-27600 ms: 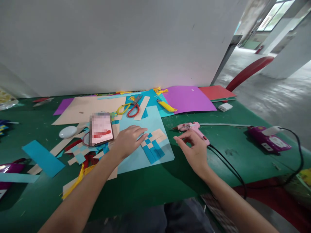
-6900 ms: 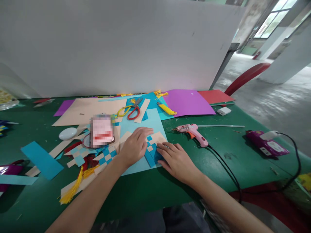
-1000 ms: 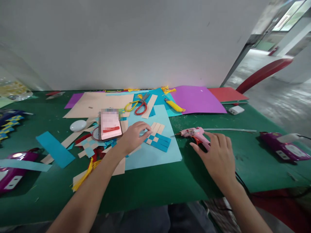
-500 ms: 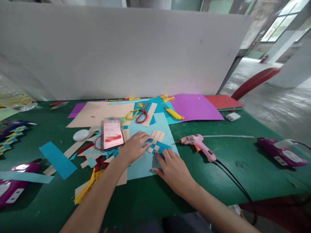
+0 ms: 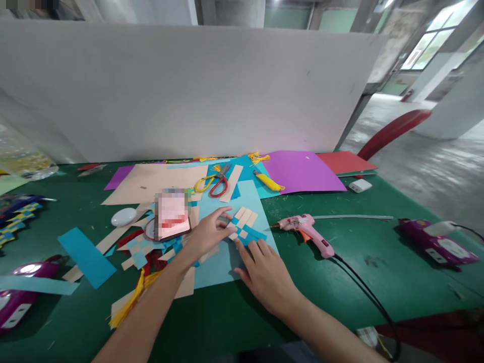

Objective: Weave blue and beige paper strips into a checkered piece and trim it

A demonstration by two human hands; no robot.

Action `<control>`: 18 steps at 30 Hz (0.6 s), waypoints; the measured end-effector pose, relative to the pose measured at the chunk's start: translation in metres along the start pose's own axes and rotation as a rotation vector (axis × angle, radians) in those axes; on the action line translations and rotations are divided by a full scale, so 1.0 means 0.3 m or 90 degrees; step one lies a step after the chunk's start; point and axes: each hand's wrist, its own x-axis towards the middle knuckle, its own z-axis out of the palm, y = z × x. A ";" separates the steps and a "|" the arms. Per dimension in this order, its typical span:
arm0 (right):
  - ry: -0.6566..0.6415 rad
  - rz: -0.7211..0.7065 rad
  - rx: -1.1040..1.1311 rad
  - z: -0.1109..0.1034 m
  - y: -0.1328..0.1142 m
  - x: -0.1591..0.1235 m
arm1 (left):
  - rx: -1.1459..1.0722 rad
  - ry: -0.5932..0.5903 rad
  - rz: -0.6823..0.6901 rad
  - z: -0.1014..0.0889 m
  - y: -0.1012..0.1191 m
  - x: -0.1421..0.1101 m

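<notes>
Weave (image 5: 244, 226) lies on blue sheet (image 5: 219, 268). Left hand (image 5: 210, 233): curled at left edge; cannot tell if gripping. Right hand (image 5: 266, 275): open, fingertips at near edge.

Woven strips (image 5: 248, 218) on a paper sheet (image 5: 212, 272), scissors (image 5: 221, 176) behind, phone (image 5: 172, 214) left, glue gun (image 5: 314, 234) right.

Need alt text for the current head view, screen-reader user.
Left hand and right hand at a woven blue-and-beige paper piece on a pale blue sheet, green table. A pink glue gun lies to the right, scissors beyond, a phone and paper scraps to the left.
</notes>
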 end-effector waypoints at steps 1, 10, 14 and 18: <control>0.004 -0.003 0.004 0.001 -0.001 -0.001 | -0.025 -0.011 -0.018 0.000 0.003 -0.001; 0.222 0.108 0.226 -0.035 0.015 -0.001 | -0.097 -0.023 0.011 -0.072 0.052 -0.027; 0.256 0.262 0.345 -0.066 0.030 0.007 | -0.108 -0.080 0.004 -0.091 0.085 -0.056; 0.272 0.290 0.381 -0.080 0.027 0.012 | -0.140 -0.195 0.030 -0.066 0.107 -0.074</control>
